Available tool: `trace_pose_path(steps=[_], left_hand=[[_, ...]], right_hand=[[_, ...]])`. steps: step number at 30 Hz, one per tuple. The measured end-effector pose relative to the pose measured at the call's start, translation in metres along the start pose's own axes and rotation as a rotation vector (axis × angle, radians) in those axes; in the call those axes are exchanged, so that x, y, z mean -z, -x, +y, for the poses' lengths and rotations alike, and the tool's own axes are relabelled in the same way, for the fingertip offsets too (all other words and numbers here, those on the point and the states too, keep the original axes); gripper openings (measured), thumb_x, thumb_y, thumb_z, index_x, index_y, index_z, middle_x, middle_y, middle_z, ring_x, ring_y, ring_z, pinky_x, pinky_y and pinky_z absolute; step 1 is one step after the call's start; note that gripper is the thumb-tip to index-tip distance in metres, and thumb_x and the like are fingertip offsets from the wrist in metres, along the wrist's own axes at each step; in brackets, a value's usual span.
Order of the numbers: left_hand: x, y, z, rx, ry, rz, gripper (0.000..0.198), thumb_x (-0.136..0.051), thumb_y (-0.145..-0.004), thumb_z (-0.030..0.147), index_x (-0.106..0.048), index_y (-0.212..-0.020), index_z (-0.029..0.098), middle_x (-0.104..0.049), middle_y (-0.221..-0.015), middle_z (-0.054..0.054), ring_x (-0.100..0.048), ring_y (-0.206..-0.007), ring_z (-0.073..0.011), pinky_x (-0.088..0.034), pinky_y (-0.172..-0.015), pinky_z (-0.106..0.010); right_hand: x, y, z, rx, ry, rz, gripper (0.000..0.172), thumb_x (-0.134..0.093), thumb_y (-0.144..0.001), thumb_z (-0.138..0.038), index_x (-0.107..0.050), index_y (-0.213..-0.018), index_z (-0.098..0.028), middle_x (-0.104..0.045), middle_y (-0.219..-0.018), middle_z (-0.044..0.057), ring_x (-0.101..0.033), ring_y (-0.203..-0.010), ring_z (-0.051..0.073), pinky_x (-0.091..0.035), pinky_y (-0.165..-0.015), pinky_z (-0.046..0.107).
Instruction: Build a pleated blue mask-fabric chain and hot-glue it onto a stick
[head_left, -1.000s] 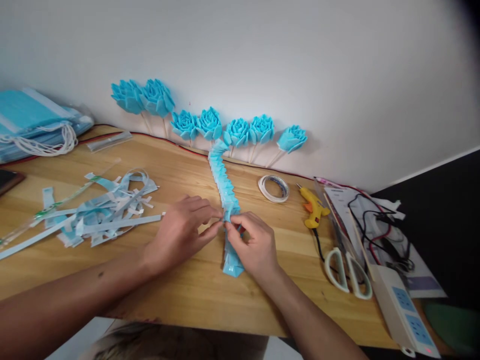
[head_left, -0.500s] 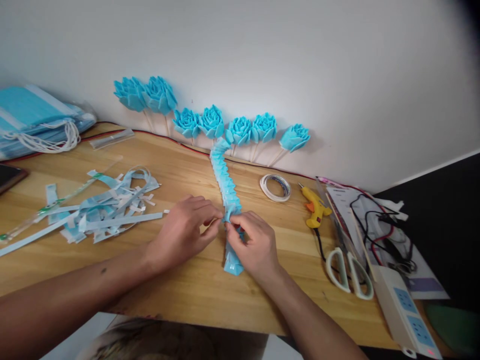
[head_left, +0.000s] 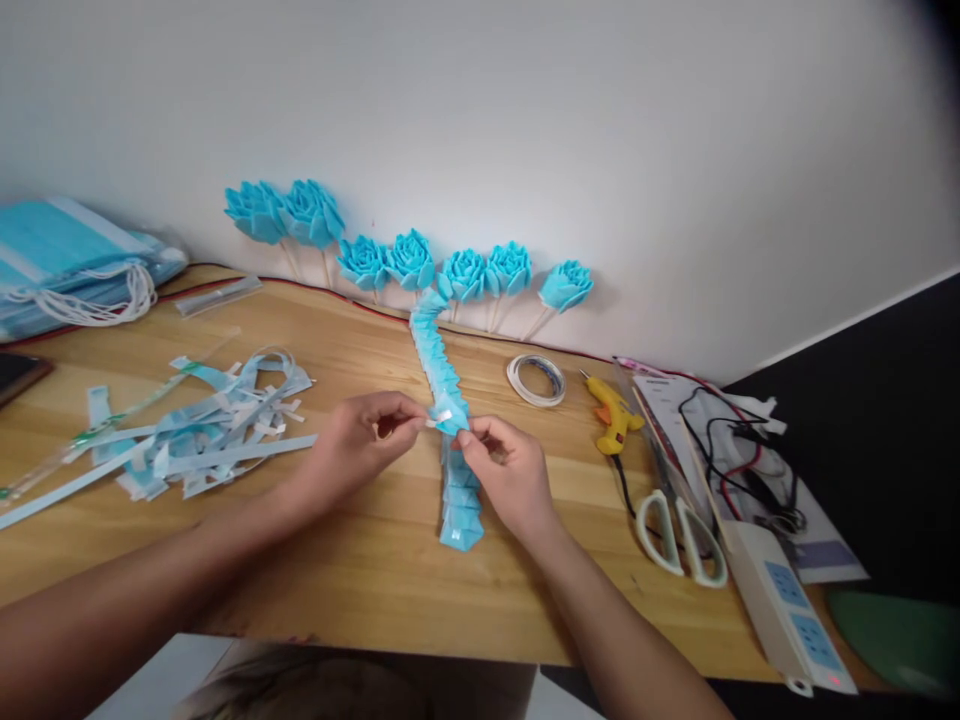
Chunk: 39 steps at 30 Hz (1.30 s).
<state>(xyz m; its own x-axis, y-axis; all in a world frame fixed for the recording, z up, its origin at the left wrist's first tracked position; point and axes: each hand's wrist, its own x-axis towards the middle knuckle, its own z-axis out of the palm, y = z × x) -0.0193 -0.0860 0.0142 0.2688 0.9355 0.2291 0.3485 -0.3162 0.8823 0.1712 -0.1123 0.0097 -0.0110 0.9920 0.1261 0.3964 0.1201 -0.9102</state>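
Observation:
A blue petal (head_left: 452, 414) folded from sheet material is held up over the middle of a row of overlapping blue petals (head_left: 461, 500). Thumb and fingertips of my right hand (head_left: 510, 465) pinch its right edge. My left hand (head_left: 371, 440), closed in a pinch at the petal's left side, grips a small whitish strip (head_left: 432, 422) that meets the petal. Whether the strip is still stuck to it I cannot tell. A shiny patch shows on the petal's face. Below and above the hands the row runs along the table, from near the front up toward the wall.
Several blue flowers on sticks (head_left: 411, 260) lean against the wall. Blue and white scraps (head_left: 225, 430) lie left, near stacked face masks (head_left: 67, 250). Rightward are a tape roll (head_left: 535, 381), a yellow glue gun (head_left: 616, 415), scissors (head_left: 679, 540) and a power strip (head_left: 787, 610).
My left hand has drawn slightly left from the petal, and a whitish strip now shows in its pinch. The petal has turned to show its face. The whole view has shifted a little.

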Motion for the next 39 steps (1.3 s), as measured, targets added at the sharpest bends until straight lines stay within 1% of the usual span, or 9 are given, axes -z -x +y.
trace_pose_path(steps=[8,12,15,19,21,23,26,30,39], left_hand=[[0.008,-0.004,0.002,0.088,0.188,-0.102,0.025,-0.061,-0.083,0.040,-0.069,-0.072,0.018,-0.062,-0.063,0.002,-0.052,-0.061,-0.0122,-0.041,-0.058,-0.023],[0.016,-0.005,0.008,0.093,0.266,-0.015,0.034,-0.052,-0.090,0.042,-0.068,-0.071,0.018,-0.056,-0.060,0.000,-0.050,-0.060,-0.0130,-0.043,-0.060,-0.026],[0.024,-0.010,0.015,0.085,0.218,0.043,0.032,-0.056,-0.088,0.044,-0.067,-0.072,0.018,-0.058,-0.063,0.000,-0.052,-0.062,-0.0135,-0.043,-0.061,-0.026],[0.026,-0.019,0.022,0.086,0.109,-0.155,0.035,-0.062,-0.083,0.044,-0.069,-0.108,0.021,-0.071,-0.087,-0.002,-0.061,-0.077,-0.0174,-0.047,-0.068,-0.027],[0.021,-0.023,0.021,0.091,0.132,-0.276,0.033,-0.061,-0.083,0.044,-0.071,-0.104,0.020,-0.073,-0.094,-0.004,-0.064,-0.082,-0.0184,-0.048,-0.071,-0.028],[0.015,-0.025,0.016,0.110,0.196,-0.310,0.029,-0.061,-0.083,0.044,-0.071,-0.090,0.018,-0.073,-0.086,-0.003,-0.064,-0.077,-0.0168,-0.048,-0.070,-0.027],[0.005,-0.025,0.008,0.136,0.244,-0.265,0.028,-0.063,-0.081,0.044,-0.068,-0.078,0.016,-0.070,-0.073,-0.002,-0.061,-0.068,-0.0143,-0.047,-0.068,-0.026],[-0.006,-0.019,0.001,0.123,0.217,-0.182,0.028,-0.062,-0.081,0.042,-0.067,-0.076,0.015,-0.069,-0.074,-0.002,-0.060,-0.069,-0.0139,-0.047,-0.069,-0.025],[-0.016,-0.005,0.007,0.074,0.162,-0.138,0.023,-0.057,-0.082,0.036,-0.066,-0.074,0.016,-0.064,-0.066,0.002,-0.052,-0.061,-0.0104,-0.040,-0.057,-0.020]], right_hand=[[-0.001,-0.002,0.004,-0.043,-0.150,-0.031,0.021,-0.061,-0.079,-0.038,-0.067,-0.072,-0.019,-0.066,-0.067,0.001,-0.052,-0.057,0.012,-0.041,-0.053,0.023],[0.001,-0.004,0.007,-0.052,-0.204,-0.020,0.021,-0.061,-0.079,-0.038,-0.066,-0.071,-0.019,-0.068,-0.070,0.002,-0.053,-0.059,0.013,-0.041,-0.054,0.023],[0.002,-0.005,0.007,-0.055,-0.242,-0.023,0.021,-0.062,-0.079,-0.038,-0.065,-0.071,-0.019,-0.067,-0.069,0.002,-0.053,-0.060,0.013,-0.041,-0.054,0.023],[0.003,-0.006,0.006,-0.050,-0.254,-0.058,0.019,-0.062,-0.078,-0.037,-0.065,-0.072,-0.019,-0.067,-0.070,0.002,-0.052,-0.060,0.012,-0.041,-0.055,0.024],[0.003,-0.005,0.005,-0.050,-0.243,-0.074,0.019,-0.062,-0.078,-0.036,-0.065,-0.073,-0.018,-0.067,-0.071,0.002,-0.052,-0.060,0.012,-0.040,-0.056,0.024],[0.004,-0.004,0.005,-0.056,-0.228,-0.093,0.019,-0.062,-0.079,-0.036,-0.065,-0.074,-0.018,-0.067,-0.071,0.002,-0.052,-0.060,0.012,-0.040,-0.055,0.024],[0.005,-0.004,0.005,-0.079,-0.239,-0.138,0.021,-0.061,-0.081,-0.038,-0.068,-0.078,-0.018,-0.069,-0.075,0.003,-0.055,-0.064,0.014,-0.041,-0.058,0.024],[0.006,-0.004,0.003,-0.111,-0.332,-0.191,0.027,-0.057,-0.085,-0.043,-0.070,-0.087,-0.019,-0.070,-0.082,0.003,-0.062,-0.080,0.017,-0.047,-0.070,0.026],[0.003,-0.002,0.001,-0.079,-0.144,-0.181,0.016,-0.062,-0.078,-0.034,-0.058,-0.076,-0.019,-0.053,-0.070,-0.002,-0.048,-0.067,0.012,-0.038,-0.062,0.025]])
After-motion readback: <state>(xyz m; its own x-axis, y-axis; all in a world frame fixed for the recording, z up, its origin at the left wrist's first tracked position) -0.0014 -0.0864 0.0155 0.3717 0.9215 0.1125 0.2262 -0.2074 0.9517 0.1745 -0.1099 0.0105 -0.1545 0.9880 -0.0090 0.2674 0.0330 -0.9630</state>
